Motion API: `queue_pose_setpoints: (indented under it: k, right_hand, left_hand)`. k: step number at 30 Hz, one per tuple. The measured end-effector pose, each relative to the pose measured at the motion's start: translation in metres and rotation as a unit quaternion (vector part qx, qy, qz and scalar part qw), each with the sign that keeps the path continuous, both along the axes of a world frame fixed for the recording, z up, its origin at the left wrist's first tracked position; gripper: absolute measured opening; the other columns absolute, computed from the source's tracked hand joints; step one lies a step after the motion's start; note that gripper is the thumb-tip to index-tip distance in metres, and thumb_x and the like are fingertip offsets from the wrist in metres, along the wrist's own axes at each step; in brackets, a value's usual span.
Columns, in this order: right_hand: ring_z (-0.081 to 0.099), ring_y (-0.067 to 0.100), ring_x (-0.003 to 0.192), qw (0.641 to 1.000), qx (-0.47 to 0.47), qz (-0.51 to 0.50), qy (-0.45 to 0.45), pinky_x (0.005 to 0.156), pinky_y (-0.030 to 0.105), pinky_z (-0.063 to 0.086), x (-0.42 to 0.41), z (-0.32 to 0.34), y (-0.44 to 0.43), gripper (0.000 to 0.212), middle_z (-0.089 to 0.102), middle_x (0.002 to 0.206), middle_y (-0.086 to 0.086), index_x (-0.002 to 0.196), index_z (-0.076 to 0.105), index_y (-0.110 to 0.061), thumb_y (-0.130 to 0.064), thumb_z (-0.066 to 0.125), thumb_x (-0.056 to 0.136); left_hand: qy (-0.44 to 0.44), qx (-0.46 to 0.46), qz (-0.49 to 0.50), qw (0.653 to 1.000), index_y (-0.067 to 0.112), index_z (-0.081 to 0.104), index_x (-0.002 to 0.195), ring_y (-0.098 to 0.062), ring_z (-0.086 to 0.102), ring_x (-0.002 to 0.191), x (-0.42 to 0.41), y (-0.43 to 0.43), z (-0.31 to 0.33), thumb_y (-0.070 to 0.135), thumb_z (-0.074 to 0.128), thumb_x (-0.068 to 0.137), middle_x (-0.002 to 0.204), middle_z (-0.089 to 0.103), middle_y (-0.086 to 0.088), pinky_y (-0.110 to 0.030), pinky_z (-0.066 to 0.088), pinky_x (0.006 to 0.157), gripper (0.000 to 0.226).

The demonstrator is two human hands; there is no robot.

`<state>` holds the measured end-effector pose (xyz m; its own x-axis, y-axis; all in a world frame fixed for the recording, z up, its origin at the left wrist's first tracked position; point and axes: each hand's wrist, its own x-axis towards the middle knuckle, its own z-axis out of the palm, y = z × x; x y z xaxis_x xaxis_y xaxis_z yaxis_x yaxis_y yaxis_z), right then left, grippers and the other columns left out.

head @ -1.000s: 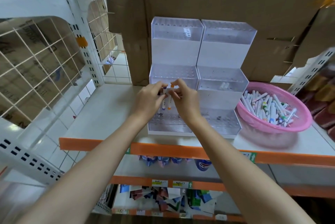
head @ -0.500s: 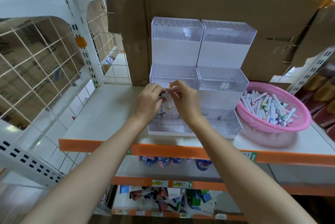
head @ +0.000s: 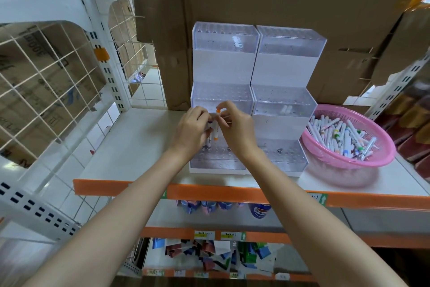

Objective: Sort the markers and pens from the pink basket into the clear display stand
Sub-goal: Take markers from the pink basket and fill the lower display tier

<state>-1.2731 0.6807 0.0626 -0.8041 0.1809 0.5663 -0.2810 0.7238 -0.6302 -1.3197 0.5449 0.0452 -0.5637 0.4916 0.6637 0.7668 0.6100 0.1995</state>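
I read both hands as closed on work above the bottom left tier of the clear display stand [head: 223, 65], which stands at the back middle of the shelf [head: 144, 147].

The right hand [head: 237, 128] pinches the orange-capped marker [head: 216, 125] near its upper cap. The barrel is upright, with the lower cap just above the holed tier. The left hand [head: 194, 129] has its fingers curled round a purple-capped marker [head: 210, 134] just beside it. I cannot tell whether it also steadies the orange one.

The remaining stock lies heaped in the pink basket [head: 381, 161] near the right edge of the shelf.

Handling judgement: these are light, rigid plastic barrels, smooth and likely to roll or slip.
- Take hold just below the top cap, not on the cap alone, which may pull off.
- Keep the barrel vertical over a hole.
- Do not push on the stand. It looks light and could shift.
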Motion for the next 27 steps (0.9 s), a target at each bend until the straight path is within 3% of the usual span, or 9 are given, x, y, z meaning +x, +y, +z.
queue_pose_setpoints:
  k: [4,7,11,15,27]
  right_hand:
    - [0.068,0.02,0.073,1.0,-0.001,0.006,0.003,0.067,0.036,0.057,0.0,0.001,0.0,0.011,0.071,0.082,0.006,0.1,0.059,-0.008,-0.013,0.064,0.091]
    - [0.067,0.019,0.073,1.0,-0.002,0.019,-0.009,0.07,0.038,0.057,-0.002,0.002,0.003,0.012,0.07,0.082,0.007,0.101,0.06,-0.009,-0.012,0.064,0.091]
    - [0.066,0.017,0.071,0.999,0.007,0.026,-0.017,0.071,0.036,0.057,-0.002,0.001,0.006,0.012,0.068,0.079,0.004,0.1,0.061,-0.01,-0.01,0.066,0.089]
    - [0.064,0.017,0.067,0.999,0.009,0.032,-0.022,0.068,0.035,0.056,0.0,-0.005,0.008,0.012,0.065,0.075,0.001,0.097,0.059,-0.008,-0.008,0.067,0.088]
    - [0.066,0.024,0.07,0.996,0.065,0.042,-0.033,0.065,0.039,0.054,-0.002,-0.019,0.009,0.012,0.069,0.08,0.007,0.099,0.058,-0.005,-0.007,0.064,0.089]
  left_hand:
    - [0.034,0.001,0.011,0.999,0.003,0.064,0.088,-0.028,0.055,0.081,-0.002,-0.001,0.002,0.003,0.074,0.072,0.088,0.057,-0.01,-0.037,0.046,0.068,0.019]
    - [0.078,0.007,0.05,0.996,0.011,0.064,0.1,-0.022,0.049,0.093,-0.002,0.0,0.005,0.012,0.073,0.073,0.1,0.059,-0.009,-0.03,0.034,0.077,0.029]
    - [0.105,0.021,0.069,0.992,0.016,0.053,0.116,-0.025,0.044,0.111,-0.003,0.003,0.013,0.019,0.065,0.074,0.12,0.053,-0.01,-0.036,0.033,0.092,0.043]
    - [0.073,-0.013,0.052,0.996,0.012,0.051,0.126,-0.026,0.044,0.119,-0.005,0.003,0.014,0.014,0.069,0.075,0.127,0.054,-0.011,-0.042,0.035,0.104,0.055]
    - [0.05,-0.026,0.033,0.998,0.009,0.052,0.128,-0.026,0.048,0.12,-0.008,0.0,0.013,0.015,0.069,0.077,0.128,0.055,-0.01,-0.043,0.037,0.106,0.054]
